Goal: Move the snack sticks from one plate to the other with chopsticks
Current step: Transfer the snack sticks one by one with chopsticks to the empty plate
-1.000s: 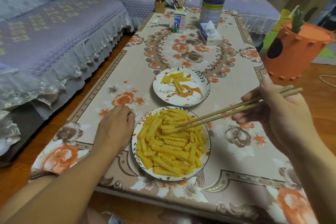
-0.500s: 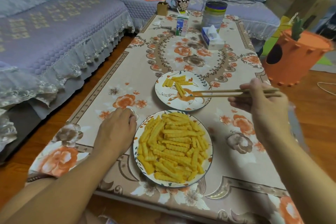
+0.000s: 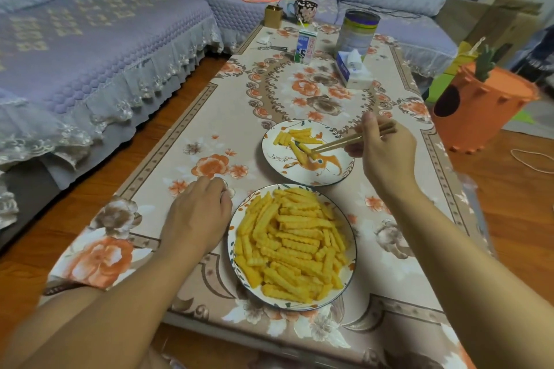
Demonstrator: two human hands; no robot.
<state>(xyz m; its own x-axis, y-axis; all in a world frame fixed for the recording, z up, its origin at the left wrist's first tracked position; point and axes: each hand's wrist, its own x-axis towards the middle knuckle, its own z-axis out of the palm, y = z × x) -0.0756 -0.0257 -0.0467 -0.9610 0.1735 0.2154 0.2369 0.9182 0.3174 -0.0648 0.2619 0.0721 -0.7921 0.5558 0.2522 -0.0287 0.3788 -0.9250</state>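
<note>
A near plate on the floral table is piled with yellow crinkle snack sticks. Beyond it a far plate with an orange painted pattern carries several sticks at its back left. My right hand grips a pair of wooden chopsticks whose tips lie over the far plate, touching a stick there. My left hand rests with curled fingers on the tablecloth, just left of the near plate, and I see nothing in it.
At the table's far end stand a milk carton, a tin can, a tissue pack, a mug and a small brown box. A sofa runs along the left. An orange carrot-shaped bin stands on the floor at right.
My right hand carried the chopsticks from the near plate's pile to the far plate, and their tips now point down among the sticks there. My left hand stayed put.
</note>
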